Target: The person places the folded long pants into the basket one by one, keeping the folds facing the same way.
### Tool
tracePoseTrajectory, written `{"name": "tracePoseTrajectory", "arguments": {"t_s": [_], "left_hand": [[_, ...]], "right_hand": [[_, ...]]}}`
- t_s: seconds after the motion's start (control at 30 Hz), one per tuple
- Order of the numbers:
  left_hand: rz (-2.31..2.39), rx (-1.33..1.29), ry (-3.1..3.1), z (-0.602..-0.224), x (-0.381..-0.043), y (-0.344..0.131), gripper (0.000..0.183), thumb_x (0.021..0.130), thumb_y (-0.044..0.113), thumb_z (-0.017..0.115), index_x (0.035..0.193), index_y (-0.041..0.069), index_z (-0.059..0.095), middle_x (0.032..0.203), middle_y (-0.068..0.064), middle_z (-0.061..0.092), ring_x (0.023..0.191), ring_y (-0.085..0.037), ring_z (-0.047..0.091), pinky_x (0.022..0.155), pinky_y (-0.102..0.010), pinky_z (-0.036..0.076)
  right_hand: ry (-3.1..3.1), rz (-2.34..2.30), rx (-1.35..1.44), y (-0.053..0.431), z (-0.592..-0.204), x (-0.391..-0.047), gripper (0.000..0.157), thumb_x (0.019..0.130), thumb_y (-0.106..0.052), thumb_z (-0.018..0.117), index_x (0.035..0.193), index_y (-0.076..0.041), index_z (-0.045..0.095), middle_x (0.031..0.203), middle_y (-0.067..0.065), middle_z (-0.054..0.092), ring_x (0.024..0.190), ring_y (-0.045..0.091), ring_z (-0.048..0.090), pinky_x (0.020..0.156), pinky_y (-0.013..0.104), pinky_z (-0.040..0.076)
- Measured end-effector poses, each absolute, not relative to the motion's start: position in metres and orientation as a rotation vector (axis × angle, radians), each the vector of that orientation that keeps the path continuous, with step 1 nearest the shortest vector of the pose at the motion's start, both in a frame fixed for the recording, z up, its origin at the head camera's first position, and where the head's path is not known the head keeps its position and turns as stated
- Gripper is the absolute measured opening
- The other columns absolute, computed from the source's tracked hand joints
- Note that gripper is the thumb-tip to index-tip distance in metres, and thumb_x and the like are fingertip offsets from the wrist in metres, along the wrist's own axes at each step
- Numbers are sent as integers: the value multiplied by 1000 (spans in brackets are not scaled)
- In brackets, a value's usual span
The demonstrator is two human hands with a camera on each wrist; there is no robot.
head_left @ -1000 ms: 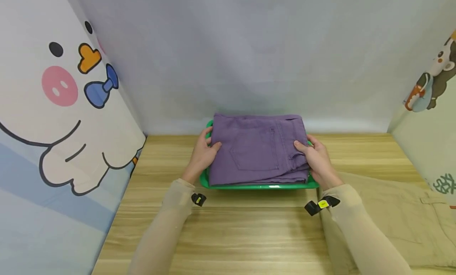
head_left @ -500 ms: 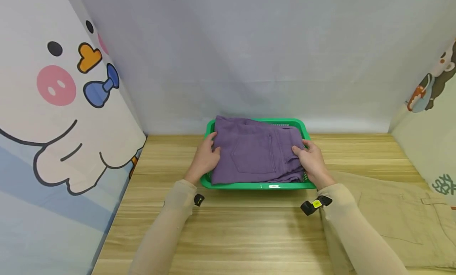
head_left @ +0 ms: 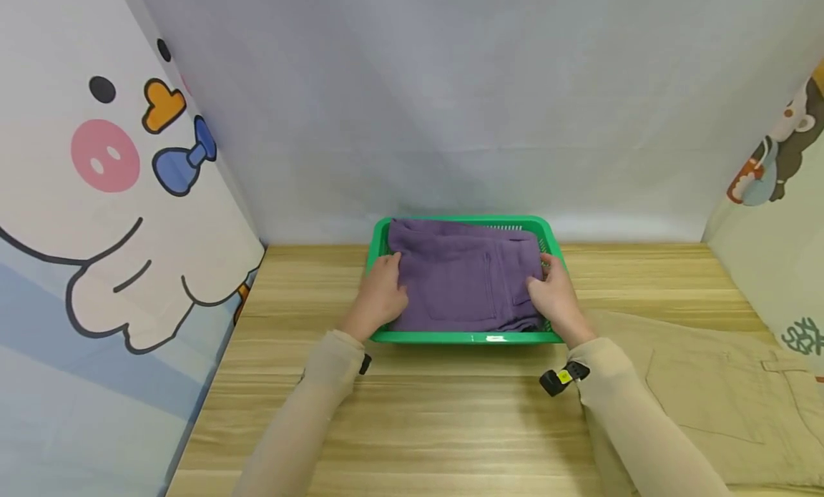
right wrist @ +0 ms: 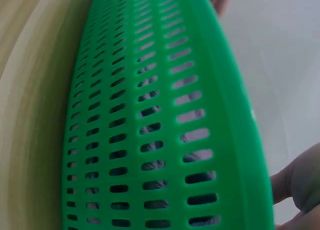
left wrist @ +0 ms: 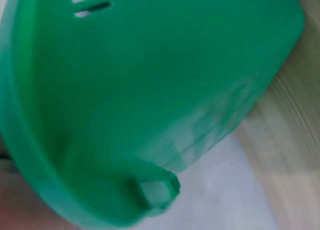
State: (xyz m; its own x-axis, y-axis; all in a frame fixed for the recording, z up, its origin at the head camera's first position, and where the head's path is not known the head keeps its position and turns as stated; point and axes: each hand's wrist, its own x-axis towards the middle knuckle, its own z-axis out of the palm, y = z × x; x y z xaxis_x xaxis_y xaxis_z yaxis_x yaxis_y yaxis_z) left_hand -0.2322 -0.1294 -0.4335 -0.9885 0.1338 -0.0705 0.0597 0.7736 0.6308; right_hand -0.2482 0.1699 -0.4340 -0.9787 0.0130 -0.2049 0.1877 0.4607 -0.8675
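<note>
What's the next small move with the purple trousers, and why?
Probably ease the left hand and right hand off the folded purple trousers: they appear settled inside the green basket, with a hand at each end.

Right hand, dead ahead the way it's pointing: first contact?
Likely the folded purple jeans, at their right-hand edge; the thumb overlaps the cloth. Depth is unclear: the right hand might skim over toward the green basket's far rim.
</note>
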Motion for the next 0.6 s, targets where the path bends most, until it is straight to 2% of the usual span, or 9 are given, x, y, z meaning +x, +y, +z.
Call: {"name": "tracePoseTrajectory", "arguments": {"t_s": [0.03, 0.17, 0.2, 0.27, 0.4, 0.43, 0.5, 0.6], "left_hand": [[990, 165, 2866, -433, -230, -129, 65, 108, 7, 54, 165, -7, 26, 170, -29, 28, 156, -46, 37, 126, -57, 37], [935, 240, 2959, -432, -226, -128, 63, 108, 13, 58, 164, -4, 33, 171, -27, 30, 157, -45, 35, 128, -57, 34], [920, 269, 2973, -432, -225, -128, 62, 108, 14, 59, 163, -4, 35, 170, -26, 33, 158, -44, 34, 129, -57, 33], [879, 335, 2979, -431, -222, -129, 61, 108, 17, 60, 161, -3, 40, 168, -25, 37, 158, -44, 34, 130, -56, 32], [791, 436, 2888, -433, -214, -129, 60, 109, 25, 58, 161, -1, 42, 169, -24, 37, 159, -43, 33, 131, -55, 31], [771, 457, 2858, -433, -212, -129, 60, 110, 27, 57, 161, -2, 41, 170, -24, 36, 159, -43, 32, 131, -55, 30], [751, 479, 2795, -435, -208, -129, 62, 112, 31, 54, 162, -3, 39, 172, -24, 31, 161, -43, 29, 132, -56, 27], [748, 483, 2731, -437, -204, -129, 65, 113, 36, 50, 164, -3, 35, 174, -26, 24, 163, -43, 24, 133, -56, 24]], "right_hand": [[2582, -1491, 159, 168, -433, -246, 70, 106, -9, 41, 169, 3, 12, 168, 34, 30, 152, 48, 39, 126, 60, 35], [2763, -1324, 16, 160, -430, -238, 66, 107, -13, 42, 167, 3, 20, 173, 31, 23, 157, 50, 30, 129, 63, 27], [2792, -1285, -27, 158, -429, -236, 65, 107, -13, 42, 167, 3, 23, 173, 31, 22, 148, 51, 42, 125, 64, 34], [2828, -1216, -113, 155, -429, -233, 60, 108, -12, 42, 164, 4, 31, 174, 30, 19, 153, 52, 36, 126, 65, 32], [2805, -1045, -214, 152, -432, -227, 53, 109, -13, 42, 158, 6, 42, 167, 32, 37, 145, 53, 47, 121, 65, 40], [2791, -1005, -228, 152, -433, -225, 52, 109, -14, 42, 157, 7, 45, 163, 32, 42, 152, 52, 38, 124, 65, 36], [2764, -945, -253, 152, -436, -224, 50, 109, -14, 42, 154, 8, 48, 158, 33, 49, 148, 53, 44, 120, 65, 41], [2741, -910, -267, 152, -441, -221, 49, 109, -15, 42, 152, 7, 51, 154, 33, 53, 146, 53, 47, 118, 65, 43]]}}
